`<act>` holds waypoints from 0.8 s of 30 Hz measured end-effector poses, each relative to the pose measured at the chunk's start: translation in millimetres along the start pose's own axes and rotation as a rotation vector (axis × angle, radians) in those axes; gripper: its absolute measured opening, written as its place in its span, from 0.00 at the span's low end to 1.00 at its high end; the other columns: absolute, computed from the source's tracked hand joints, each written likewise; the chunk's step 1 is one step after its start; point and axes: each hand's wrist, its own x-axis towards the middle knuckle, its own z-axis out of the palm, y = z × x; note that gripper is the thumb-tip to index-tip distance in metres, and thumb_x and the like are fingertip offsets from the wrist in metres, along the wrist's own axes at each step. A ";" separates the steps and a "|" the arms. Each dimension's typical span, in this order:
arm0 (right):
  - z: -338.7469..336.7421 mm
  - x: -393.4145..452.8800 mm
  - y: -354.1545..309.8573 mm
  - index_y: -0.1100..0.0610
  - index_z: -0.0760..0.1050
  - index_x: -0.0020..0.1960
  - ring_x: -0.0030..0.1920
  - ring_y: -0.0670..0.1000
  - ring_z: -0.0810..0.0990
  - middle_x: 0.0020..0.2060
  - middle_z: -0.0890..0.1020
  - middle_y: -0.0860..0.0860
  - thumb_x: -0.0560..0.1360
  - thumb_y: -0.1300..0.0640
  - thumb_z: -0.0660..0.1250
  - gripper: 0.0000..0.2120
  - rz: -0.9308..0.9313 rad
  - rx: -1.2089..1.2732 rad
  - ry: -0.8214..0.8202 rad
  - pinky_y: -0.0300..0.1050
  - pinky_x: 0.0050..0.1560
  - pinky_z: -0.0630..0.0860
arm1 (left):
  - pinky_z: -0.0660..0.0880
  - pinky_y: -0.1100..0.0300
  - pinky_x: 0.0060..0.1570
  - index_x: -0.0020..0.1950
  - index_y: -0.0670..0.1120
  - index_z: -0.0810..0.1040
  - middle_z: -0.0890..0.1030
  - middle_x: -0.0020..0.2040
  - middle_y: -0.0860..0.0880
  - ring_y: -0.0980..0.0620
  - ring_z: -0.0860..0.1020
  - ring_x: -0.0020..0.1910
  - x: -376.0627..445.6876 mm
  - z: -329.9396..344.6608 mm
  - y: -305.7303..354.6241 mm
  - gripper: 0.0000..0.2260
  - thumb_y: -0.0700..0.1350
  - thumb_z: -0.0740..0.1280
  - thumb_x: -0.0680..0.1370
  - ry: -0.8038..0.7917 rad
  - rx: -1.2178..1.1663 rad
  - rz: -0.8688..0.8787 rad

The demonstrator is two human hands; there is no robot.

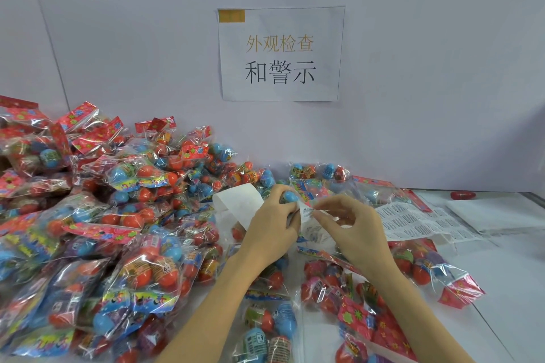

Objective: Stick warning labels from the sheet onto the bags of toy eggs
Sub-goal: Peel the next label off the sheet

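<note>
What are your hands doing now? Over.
Left hand holds backing strip. Right hand pinches warning label. Nothing blocking.

**Left side blocked, right side open**

A high heap of bagged toy eggs (88, 215) fills the table's left half up to the wall (413, 68), leaving no passage there. More bags (339, 289) lie scattered under and before the two hands. The label sheet (418, 222) and a stack of white sheets (495, 212) cover the far right. Bare table (507, 268) shows at near right, beside the outermost bag (436, 271).
</note>
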 end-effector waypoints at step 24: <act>-19.0 8.3 -13.3 0.56 0.86 0.54 0.40 0.50 0.82 0.43 0.84 0.54 0.73 0.57 0.75 0.10 0.306 0.810 0.052 0.42 0.45 0.82 | 0.73 0.47 0.72 0.65 0.59 0.84 0.80 0.69 0.56 0.52 0.76 0.72 9.8 -39.7 10.7 0.13 0.49 0.67 0.82 0.306 -0.964 -0.321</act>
